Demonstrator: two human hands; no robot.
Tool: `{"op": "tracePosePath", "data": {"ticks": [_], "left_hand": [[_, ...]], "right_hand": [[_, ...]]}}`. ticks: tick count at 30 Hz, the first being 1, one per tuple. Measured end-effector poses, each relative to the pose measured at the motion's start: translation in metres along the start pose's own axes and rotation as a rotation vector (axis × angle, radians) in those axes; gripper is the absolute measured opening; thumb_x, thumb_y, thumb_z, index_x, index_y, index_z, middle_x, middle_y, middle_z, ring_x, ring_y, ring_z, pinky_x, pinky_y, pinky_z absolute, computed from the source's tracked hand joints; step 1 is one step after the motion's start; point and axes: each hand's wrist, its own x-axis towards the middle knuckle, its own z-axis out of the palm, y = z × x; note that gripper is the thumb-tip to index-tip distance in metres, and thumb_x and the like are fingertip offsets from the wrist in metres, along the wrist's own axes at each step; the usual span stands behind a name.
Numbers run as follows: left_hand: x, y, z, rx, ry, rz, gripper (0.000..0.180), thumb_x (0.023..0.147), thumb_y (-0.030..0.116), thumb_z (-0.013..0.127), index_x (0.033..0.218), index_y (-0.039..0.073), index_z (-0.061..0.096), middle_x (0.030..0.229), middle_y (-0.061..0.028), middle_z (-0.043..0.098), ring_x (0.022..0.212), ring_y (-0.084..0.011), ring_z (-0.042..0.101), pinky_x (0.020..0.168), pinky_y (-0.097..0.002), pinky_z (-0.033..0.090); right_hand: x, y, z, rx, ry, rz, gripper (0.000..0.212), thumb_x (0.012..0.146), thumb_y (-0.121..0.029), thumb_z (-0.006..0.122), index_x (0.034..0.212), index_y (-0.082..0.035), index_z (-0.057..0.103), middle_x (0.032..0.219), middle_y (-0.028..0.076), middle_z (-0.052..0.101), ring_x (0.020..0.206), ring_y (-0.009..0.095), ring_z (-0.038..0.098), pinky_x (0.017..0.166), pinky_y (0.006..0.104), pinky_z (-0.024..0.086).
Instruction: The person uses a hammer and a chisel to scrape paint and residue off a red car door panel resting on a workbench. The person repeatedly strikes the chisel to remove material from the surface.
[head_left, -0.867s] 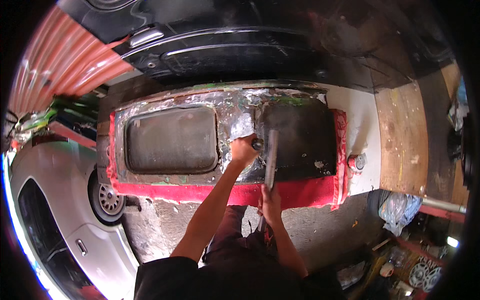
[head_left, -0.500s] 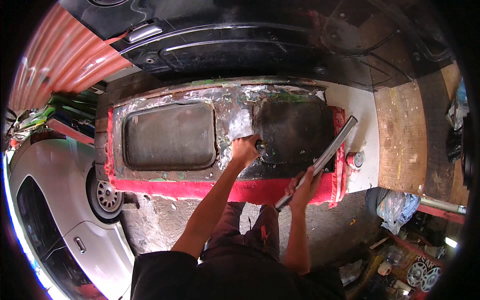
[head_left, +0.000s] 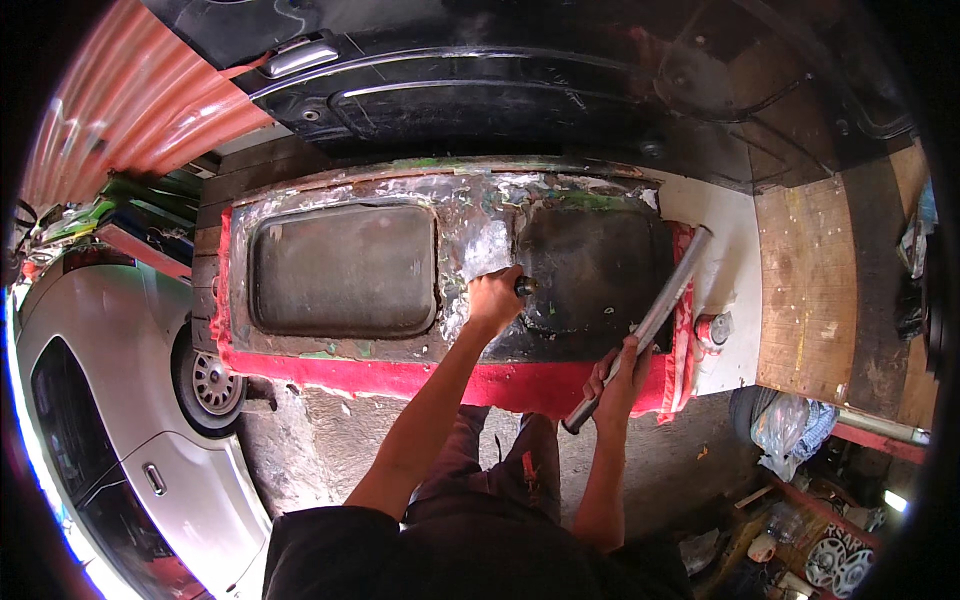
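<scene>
Both hands are curled tight: the left hand (head_left: 495, 300) around a dark tool handle (head_left: 526, 286) over the worn panel (head_left: 600, 280), the right hand (head_left: 617, 380) around a metal bar (head_left: 668, 290). The bar looks stiff, smooth and fairly heavy, probably best gripped mid-length. It slants across the red cloth's (head_left: 480, 380) right side, its upper end near a can (head_left: 713, 332); swinging room seems greatest over the floor (head_left: 690, 450).

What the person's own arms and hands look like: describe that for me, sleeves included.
The left hand and right hand wear no gloves. Both forearms are bare, with no watch or band visible at the wrists. The short, loose sleeves are black, matching the top.
</scene>
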Motion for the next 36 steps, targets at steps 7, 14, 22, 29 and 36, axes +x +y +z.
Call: {"op": "tracePosePath", "data": {"ticks": [7,14,22,29,36], "left_hand": [[0.002,0.001,0.002,0.004,0.027,-0.045,0.023,0.070,0.025,0.071,0.091,0.016,0.067,0.083,-0.0057,0.070,0.076,-0.0315,0.068,0.068,-0.0461,0.051],[-0.001,-0.003,0.004,0.015,-0.030,0.046,0.019,0.075,0.020,0.063,0.093,0.015,0.062,0.088,-0.0064,0.069,0.079,-0.0336,0.067,0.068,-0.0504,0.049],[-0.005,0.001,0.012,0.064,-0.052,0.023,0.027,0.071,0.022,0.069,0.096,0.017,0.065,0.086,-0.0062,0.070,0.078,-0.0325,0.067,0.071,-0.0465,0.049],[-0.002,0.004,0.000,0.013,0.009,0.002,0.025,0.071,0.018,0.065,0.096,0.017,0.062,0.084,-0.0072,0.069,0.077,-0.0331,0.068,0.067,-0.0475,0.051],[-0.003,0.001,0.009,0.060,-0.027,-0.029,0.028,0.068,0.021,0.069,0.096,0.018,0.066,0.084,-0.0074,0.070,0.077,-0.0325,0.067,0.071,-0.0468,0.051]], "right_hand": [[0.000,0.094,-0.006,-0.514,-0.248,0.050,0.036,0.098,-0.039,0.055,0.120,-0.016,0.038,0.056,0.000,0.039,0.036,0.009,0.041,0.030,0.0255,0.034],[0.017,-0.005,-0.010,-0.089,0.020,-0.043,0.030,0.099,-0.041,0.051,0.113,-0.017,0.039,0.054,0.000,0.038,0.034,0.010,0.038,0.028,0.0260,0.031],[-0.008,0.066,0.004,-0.443,-0.259,0.112,0.033,0.098,-0.036,0.055,0.113,-0.011,0.040,0.050,0.000,0.038,0.035,0.010,0.042,0.029,0.0263,0.034],[0.009,-0.003,0.002,-0.075,0.040,-0.004,0.032,0.098,-0.043,0.053,0.111,-0.017,0.040,0.055,0.000,0.038,0.035,0.009,0.035,0.030,0.0249,0.030],[-0.018,0.081,0.004,-0.400,-0.346,0.172,0.031,0.099,-0.035,0.053,0.119,-0.016,0.038,0.054,-0.001,0.039,0.035,0.008,0.038,0.029,0.0251,0.033]]}}
